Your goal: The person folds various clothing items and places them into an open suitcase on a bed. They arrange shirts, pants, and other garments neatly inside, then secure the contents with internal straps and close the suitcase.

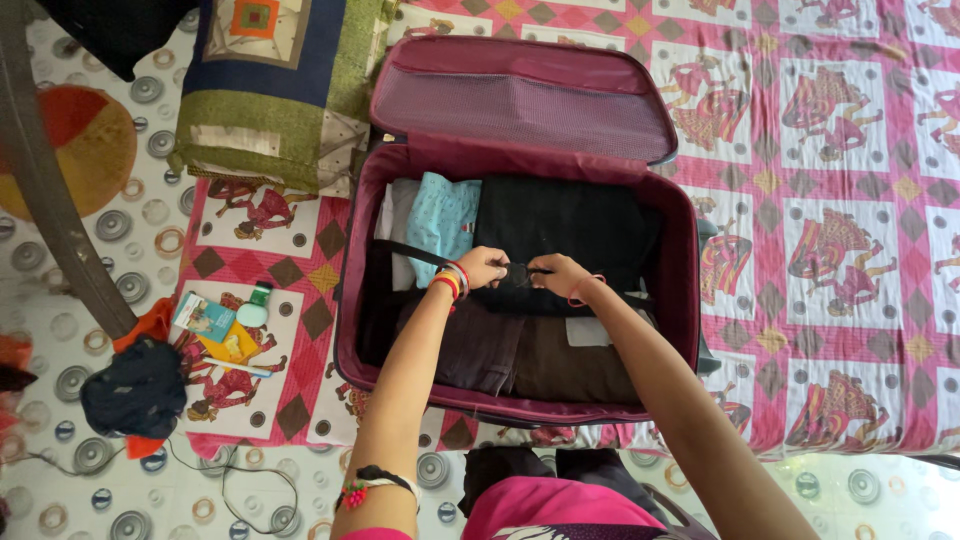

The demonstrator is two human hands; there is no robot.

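The room was evenly and softly bright, daylight-like, with no hard glare. Shadows were faint; only the inside of the maroon suitcase [520, 250] lay darker, its black clothes [570, 225] losing detail. The view stayed sharp in the middle, while the edges bowed slightly and the near floor [60, 300] softened.

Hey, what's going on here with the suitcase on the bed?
A person leans over an open maroon suitcase lying on a pink patterned bedspread. The left hand and right hand meet in the middle over the packed clothes, gripping the black strap and its buckle that cross them. Folded clothes fill the case: a black pile, a light blue piece and brown ones in front. The lid lies open behind.
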